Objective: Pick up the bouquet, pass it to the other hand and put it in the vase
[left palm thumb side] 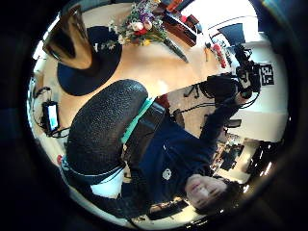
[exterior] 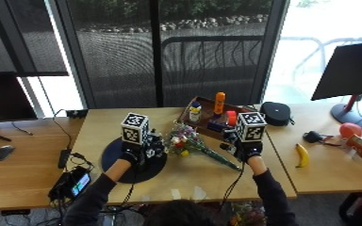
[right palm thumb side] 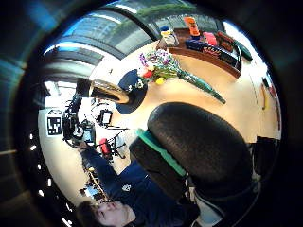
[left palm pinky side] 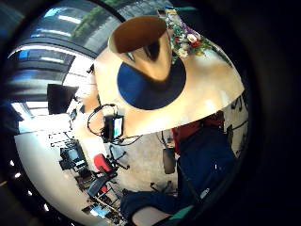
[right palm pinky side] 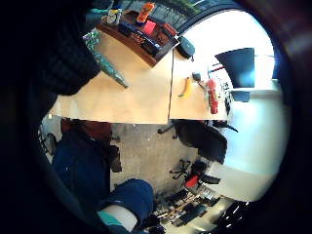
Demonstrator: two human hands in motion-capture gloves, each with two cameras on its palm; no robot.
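From the outside view I see the bouquet (exterior: 190,143) lying on the wooden counter (exterior: 187,181), blooms toward the dark round mat (exterior: 121,172) and its wrapped stem running out toward my right hand (exterior: 247,149). My left hand (exterior: 140,150) hovers above the mat, just beside the flowers; the vase is hidden under it here. The right hand sits over the stem end. I cannot tell from this view how far either hand's fingers are spread. Behind the bouquet stands a wooden tray (exterior: 193,123) of bottles, and a banana (exterior: 302,155) lies well off to the right.

In the left little finger side palm view, the golden vase (left palm pinky side: 143,47) stands upright on the mat (left palm pinky side: 150,87), mouth open, with the bouquet (left palm pinky side: 186,40) on the counter beside it.

The left thumb side palm view shows a black gloved finger (left palm thumb side: 103,125) curving across, holding nothing; vase (left palm thumb side: 72,41) and bouquet (left palm thumb side: 139,24) lie beyond it.

The right little finger side palm view catches the wrapped stem (right palm pinky side: 109,68) on the counter, untouched.

The right thumb side palm view shows a gloved finger (right palm thumb side: 199,142) free of the bouquet (right palm thumb side: 165,66).
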